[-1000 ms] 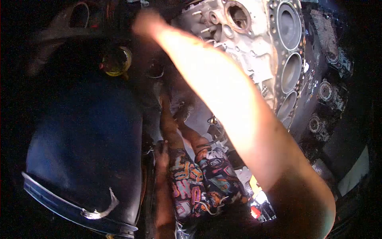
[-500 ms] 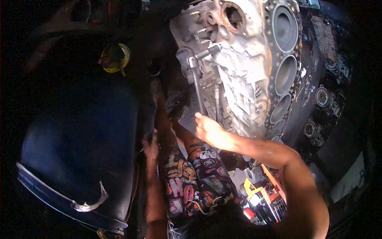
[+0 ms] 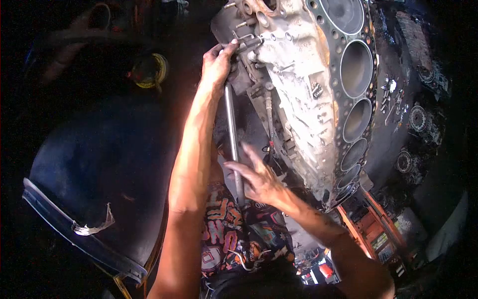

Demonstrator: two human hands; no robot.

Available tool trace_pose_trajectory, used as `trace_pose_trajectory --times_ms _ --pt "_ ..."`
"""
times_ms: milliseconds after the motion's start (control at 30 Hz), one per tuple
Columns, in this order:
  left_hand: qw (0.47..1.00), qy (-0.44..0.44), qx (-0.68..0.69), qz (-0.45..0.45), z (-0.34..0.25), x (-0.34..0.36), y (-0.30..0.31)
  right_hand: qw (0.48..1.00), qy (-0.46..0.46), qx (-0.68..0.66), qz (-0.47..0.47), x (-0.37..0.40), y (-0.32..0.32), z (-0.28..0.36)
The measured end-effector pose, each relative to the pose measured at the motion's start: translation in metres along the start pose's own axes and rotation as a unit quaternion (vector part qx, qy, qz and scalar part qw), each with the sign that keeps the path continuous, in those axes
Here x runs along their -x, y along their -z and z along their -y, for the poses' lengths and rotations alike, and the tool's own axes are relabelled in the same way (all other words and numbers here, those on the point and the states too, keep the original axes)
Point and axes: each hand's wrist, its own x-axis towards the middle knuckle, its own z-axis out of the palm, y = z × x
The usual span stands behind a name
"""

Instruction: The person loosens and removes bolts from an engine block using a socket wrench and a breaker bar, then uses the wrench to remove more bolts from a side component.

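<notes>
A long metal bar wrench [image 3: 230, 122] runs down from a socket [image 3: 247, 46] on the side of a large engine block [image 3: 298, 65]. My left hand [image 3: 217, 62] is closed around the wrench head, where bar and socket meet. Lower down, my right hand [image 3: 259, 182] is beside the bar's free end with its fingers spread, slightly blurred. The block's top face shows a row of several round cylinder bores [image 3: 356, 70].
At the left is a dark blue panel [image 3: 99, 184] with a torn strip on its edge. A yellow coil [image 3: 159, 71] lies beyond it. Greasy round parts [image 3: 419, 118] lie on the right, and an orange frame [image 3: 371, 224] stands at lower right.
My left hand has risen from beside my leg to the wrench head. My right hand has opened off the bar and sits lower. The view has shifted, and the bar hangs more upright.
</notes>
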Motion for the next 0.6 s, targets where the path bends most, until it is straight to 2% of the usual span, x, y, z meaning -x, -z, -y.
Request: trace_pose_trajectory --times_ms 67,100,133,167,233,267,300,367,400,433,467,567,600 --pt "1.0 -0.009 0.012 -0.022 0.002 -0.002 -0.007 0.995 0.016 -0.095 -0.017 0.03 -0.022 -0.038" --pt "0.999 -0.008 0.012 -0.033 -0.004 0.003 -0.007 0.97 -0.025 -0.24 -0.041 0.039 -0.035 -0.036" --pt "0.999 -0.006 0.011 -0.043 -0.005 0.005 -0.007 0.944 -0.116 -0.294 -0.094 0.034 -0.031 -0.011" --pt "0.997 -0.036 -0.033 -0.06 -0.005 0.004 -0.003 0.876 -0.194 -0.412 -0.157 0.024 -0.029 0.003" --pt "0.984 -0.094 -0.121 -0.086 -0.005 0.005 0.008 0.787 -0.253 -0.546 -0.134 0.022 -0.026 -0.009" --pt "0.986 -0.108 -0.095 -0.087 -0.011 0.014 0.015 0.772 -0.33 -0.54 -0.056 0.018 -0.02 -0.022" --pt "0.986 -0.106 -0.065 -0.108 -0.015 0.02 0.022 0.813 -0.399 -0.423 -0.036 0.011 -0.024 -0.026" --pt "0.982 -0.103 -0.065 -0.143 -0.019 0.029 0.036 0.893 -0.412 -0.174 0.052 0.002 -0.038 -0.057" --pt "0.982 -0.085 -0.078 -0.149 -0.017 0.028 0.04 0.886 -0.432 -0.164 0.034 -0.005 -0.049 -0.068" --pt "0.981 -0.069 -0.091 -0.157 -0.013 0.025 0.044 0.886 -0.449 -0.092 0.074 -0.014 -0.055 -0.085" --pt "0.978 -0.107 -0.115 -0.136 0.001 0.015 0.049 0.912 -0.405 -0.07 0.007 -0.007 -0.09 -0.135" --pt "0.973 -0.153 -0.157 -0.075 0.024 -0.002 0.044 0.913 -0.4 -0.059 -0.045 -0.051 -0.106 -0.16" --pt "0.964 -0.198 -0.162 -0.07 0.031 -0.007 0.039 0.911 -0.407 -0.054 -0.049 -0.071 -0.102 -0.16"
